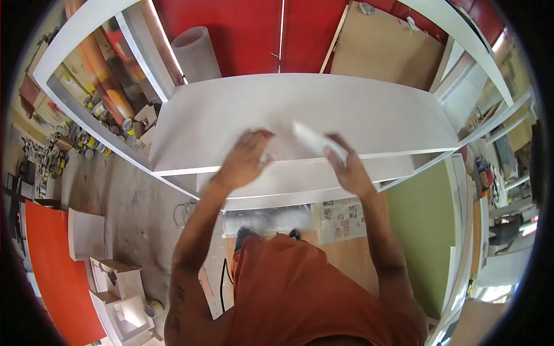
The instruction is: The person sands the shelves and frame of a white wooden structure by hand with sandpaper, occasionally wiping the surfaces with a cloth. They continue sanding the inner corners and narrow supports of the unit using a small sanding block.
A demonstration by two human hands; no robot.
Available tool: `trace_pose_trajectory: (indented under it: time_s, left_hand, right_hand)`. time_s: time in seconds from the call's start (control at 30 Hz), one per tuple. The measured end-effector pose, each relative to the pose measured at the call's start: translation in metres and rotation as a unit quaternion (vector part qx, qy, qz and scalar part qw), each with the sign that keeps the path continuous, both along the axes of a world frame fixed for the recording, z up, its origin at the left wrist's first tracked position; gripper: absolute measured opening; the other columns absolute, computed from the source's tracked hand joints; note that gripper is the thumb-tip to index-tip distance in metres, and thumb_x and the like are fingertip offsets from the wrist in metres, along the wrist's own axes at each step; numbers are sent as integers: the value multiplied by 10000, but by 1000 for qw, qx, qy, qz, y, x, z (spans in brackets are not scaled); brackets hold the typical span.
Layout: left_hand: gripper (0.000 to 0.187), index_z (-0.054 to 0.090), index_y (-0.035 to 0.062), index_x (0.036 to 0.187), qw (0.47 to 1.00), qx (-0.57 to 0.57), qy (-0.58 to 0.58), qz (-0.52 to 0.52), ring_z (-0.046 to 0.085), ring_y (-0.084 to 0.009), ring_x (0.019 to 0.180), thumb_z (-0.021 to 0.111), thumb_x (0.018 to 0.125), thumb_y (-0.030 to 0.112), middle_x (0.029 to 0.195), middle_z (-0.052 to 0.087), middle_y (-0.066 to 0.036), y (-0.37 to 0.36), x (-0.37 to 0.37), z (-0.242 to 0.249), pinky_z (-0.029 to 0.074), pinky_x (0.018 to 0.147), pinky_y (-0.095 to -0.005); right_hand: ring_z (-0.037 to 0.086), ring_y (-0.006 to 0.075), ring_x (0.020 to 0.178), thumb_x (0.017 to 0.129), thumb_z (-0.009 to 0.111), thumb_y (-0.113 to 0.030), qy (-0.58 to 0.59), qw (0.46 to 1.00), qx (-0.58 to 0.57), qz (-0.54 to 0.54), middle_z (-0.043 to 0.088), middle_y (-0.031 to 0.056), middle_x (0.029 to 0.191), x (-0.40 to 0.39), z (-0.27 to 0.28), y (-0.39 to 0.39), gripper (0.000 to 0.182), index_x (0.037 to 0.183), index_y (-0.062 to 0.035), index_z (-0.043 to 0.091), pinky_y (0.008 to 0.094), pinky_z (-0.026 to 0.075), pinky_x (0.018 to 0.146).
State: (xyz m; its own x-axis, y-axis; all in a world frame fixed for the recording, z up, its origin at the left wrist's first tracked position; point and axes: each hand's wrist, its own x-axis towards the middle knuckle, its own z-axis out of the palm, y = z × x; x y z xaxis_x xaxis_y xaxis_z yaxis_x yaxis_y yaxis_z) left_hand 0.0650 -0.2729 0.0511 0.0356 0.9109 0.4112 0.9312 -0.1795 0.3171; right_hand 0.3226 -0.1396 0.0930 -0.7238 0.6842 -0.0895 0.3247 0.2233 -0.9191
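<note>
A white shelf board (381, 115) of a white frame unit spans the view in front of me. Over its left middle is my left hand (243, 157), fingers loosely bent and apart, with nothing visible in it. My right hand (348, 166), at the board's front edge, grips a flat white piece (311, 137) between thumb and fingers. That piece slants up to the left over the board and is blurred by motion; it looks like a folded sheet or thin pad. A lower white shelf (277, 176) shows below the board's front edge.
Behind the unit stand red doors (242, 40), a grey roll (197, 55) and a brown panel (386, 52). White uprights rise at both sides. An orange panel (57, 271) and small white cabinets (124, 303) are at left, a green panel (424, 230) at right.
</note>
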Motion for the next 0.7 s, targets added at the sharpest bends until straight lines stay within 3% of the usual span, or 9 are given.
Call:
trace_pose_trajectory:
  time_s: [0.03, 0.07, 0.1, 0.17, 0.27, 0.4, 0.5, 0.63, 0.7]
  left_hand:
    - [487, 495, 59, 1392, 996, -37, 64, 44, 376, -331, 1428, 562, 1000, 339, 1467, 474, -156, -4, -19, -5, 270, 1195, -514]
    - [529, 468, 76, 1441, 993, -61, 83, 53, 351, -347, 1449, 543, 1003, 363, 1513, 432, -158, -11, -39, -11, 255, 1201, -533]
    - [540, 442, 96, 1469, 990, -76, 100, 63, 317, -347, 1468, 544, 1001, 344, 1552, 386, -139, -19, -53, -20, 238, 1209, -531]
    - [556, 416, 116, 1498, 987, -96, 115, 66, 284, -347, 1487, 545, 999, 325, 1591, 339, -120, -44, -72, -29, 221, 1217, -530]
    - [548, 444, 108, 1484, 988, -114, 92, 37, 323, -374, 1463, 537, 1003, 352, 1568, 381, -133, -82, -108, -20, 246, 1203, -539]
    - [545, 449, 115, 1484, 981, -97, 52, 162, 293, -369, 1481, 523, 1000, 355, 1592, 350, -126, -98, -157, -27, 219, 1209, -554]
    - [584, 423, 146, 1509, 975, -100, 61, 189, 254, -365, 1500, 532, 987, 383, 1607, 328, -124, -85, -164, -31, 147, 1219, -587]
    - [554, 469, 173, 1480, 977, -80, 57, 187, 276, -373, 1490, 556, 973, 377, 1596, 342, -132, -89, -168, -30, 173, 1205, -610]
    - [533, 524, 203, 1448, 983, -64, 50, 166, 311, -359, 1475, 569, 946, 375, 1581, 378, -114, -93, -165, -30, 183, 1217, -581]
  right_hand:
    - [548, 315, 1254, 1024, 574, -322, -18, 987, 159, 8, 526, 224, 1393, -16, 8, 8, 530, 1405, 37, 492, 378, 435, 1062]
    - [504, 364, 1317, 1025, 563, -291, -35, 949, 314, 16, 450, 259, 1475, -31, 15, 14, 531, 1429, 40, 465, 382, 407, 1107]
    - [504, 364, 1317, 1025, 563, -291, -38, 949, 314, 11, 450, 259, 1475, -44, -4, 28, 531, 1429, 40, 465, 382, 407, 1107]
    - [371, 422, 1410, 1027, 527, -288, -60, 881, 452, 126, 310, 269, 1560, -64, -69, 52, 567, 1478, 32, 399, 439, 315, 1185]
    - [270, 403, 1470, 1036, 498, -349, -194, 834, 494, 150, 312, 265, 1555, -74, -66, -1, 621, 1491, 50, 361, 474, 247, 1216]
    - [210, 380, 1505, 1034, 436, -485, -290, 887, 350, 79, 256, 257, 1592, -106, -42, -28, 737, 1522, 47, 289, 489, 193, 1233]
    - [209, 382, 1504, 1034, 380, -524, -239, 895, 377, 14, 266, 247, 1589, -175, -67, 14, 756, 1520, 46, 276, 494, 172, 1237]
    - [205, 387, 1508, 1050, 282, -495, -296, 840, 454, 13, 229, 229, 1624, -306, -99, 132, 733, 1546, 42, 232, 483, 153, 1242]
    - [207, 384, 1508, 1056, 281, -475, -310, 845, 435, -20, 228, 227, 1626, -343, -87, 148, 715, 1547, 42, 230, 484, 151, 1242]
